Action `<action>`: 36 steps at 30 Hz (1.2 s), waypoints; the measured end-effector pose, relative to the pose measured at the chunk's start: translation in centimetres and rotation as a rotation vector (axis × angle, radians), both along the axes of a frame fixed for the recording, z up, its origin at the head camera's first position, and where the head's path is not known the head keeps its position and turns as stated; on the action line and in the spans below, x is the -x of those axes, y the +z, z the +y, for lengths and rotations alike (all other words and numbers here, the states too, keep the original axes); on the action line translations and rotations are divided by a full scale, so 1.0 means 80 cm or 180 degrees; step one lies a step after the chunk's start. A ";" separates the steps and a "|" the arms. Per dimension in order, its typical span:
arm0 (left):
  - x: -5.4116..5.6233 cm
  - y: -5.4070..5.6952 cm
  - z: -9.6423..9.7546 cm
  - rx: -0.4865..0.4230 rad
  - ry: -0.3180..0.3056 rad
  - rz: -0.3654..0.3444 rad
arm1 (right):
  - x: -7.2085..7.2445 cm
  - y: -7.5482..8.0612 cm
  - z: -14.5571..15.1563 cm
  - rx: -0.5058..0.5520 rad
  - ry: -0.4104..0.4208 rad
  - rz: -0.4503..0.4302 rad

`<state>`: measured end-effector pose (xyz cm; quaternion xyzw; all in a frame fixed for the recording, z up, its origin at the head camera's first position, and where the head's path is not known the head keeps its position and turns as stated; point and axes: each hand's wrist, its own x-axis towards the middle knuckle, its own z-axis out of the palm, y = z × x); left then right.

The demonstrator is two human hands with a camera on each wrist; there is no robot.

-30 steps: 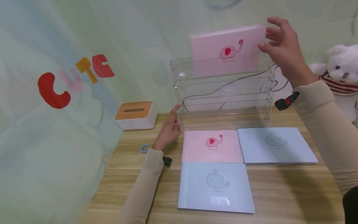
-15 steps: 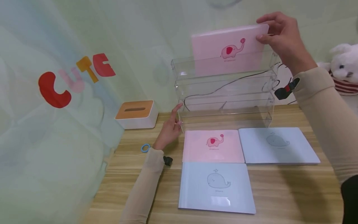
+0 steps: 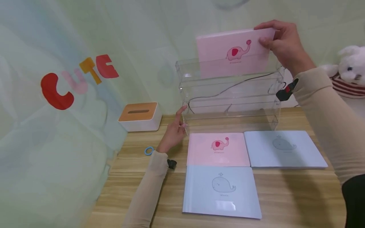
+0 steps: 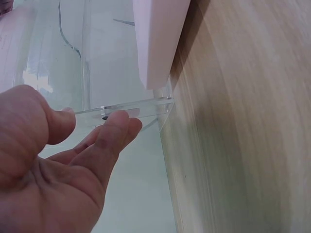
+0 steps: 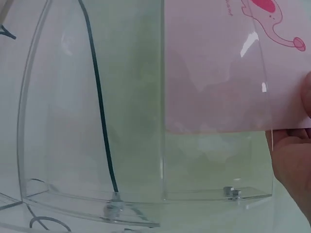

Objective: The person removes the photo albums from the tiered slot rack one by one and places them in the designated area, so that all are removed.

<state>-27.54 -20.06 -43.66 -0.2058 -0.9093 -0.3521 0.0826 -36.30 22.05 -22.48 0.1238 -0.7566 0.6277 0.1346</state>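
A pink book with an elephant cover stands upright in the top tier of a clear acrylic rack. My right hand pinches its upper right corner, thumb on the cover and fingers over the top edge and behind. In the right wrist view, that book sits behind the clear front panel, and only part of the hand shows. My left hand rests against the rack's left side. In the left wrist view, its slightly bent fingers and thumb touch the side panel.
Another pink elephant book and two pale blue whale books lie before the rack. A tissue box and blue ring are at left. A plush toy sits at right. A black cable runs behind the rack.
My right hand has moved left onto the pink book's corner, from loosely spread fingers beside it to a pinch. The left hand stays at the rack's side.
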 end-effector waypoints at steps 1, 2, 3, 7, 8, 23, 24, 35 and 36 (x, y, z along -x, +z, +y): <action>0.001 0.000 0.000 0.0000 -0.0003 0.0006 | -0.001 -0.001 -0.001 0.0035 -0.0018 0.0046; 0.001 0.000 0.000 -0.0004 -0.0001 0.0010 | -0.001 -0.002 -0.003 0.0064 -0.0051 0.0076; 0.000 0.000 0.000 -0.0010 0.0000 0.0009 | -0.001 -0.004 -0.004 0.0109 -0.0075 0.0103; -0.001 0.001 0.000 -0.0011 0.0020 -0.0006 | -0.003 -0.006 -0.009 0.0344 -0.0144 0.0137; -0.002 0.001 0.000 -0.0010 0.0020 -0.0003 | -0.003 -0.006 -0.011 0.0415 -0.0162 0.0133; -0.005 0.001 -0.004 0.0002 -0.0005 0.0045 | -0.010 0.009 -0.022 0.0729 -0.0516 0.0392; -0.006 0.002 -0.003 -0.0001 -0.0008 0.0050 | -0.011 0.012 -0.022 0.0763 -0.0519 0.0435; -0.003 0.002 0.002 -0.0005 -0.0018 0.0013 | -0.026 0.039 -0.016 0.1383 -0.0535 0.0558; -0.003 0.001 0.002 -0.0006 -0.0013 0.0007 | -0.028 0.041 -0.016 0.1411 -0.0538 0.0577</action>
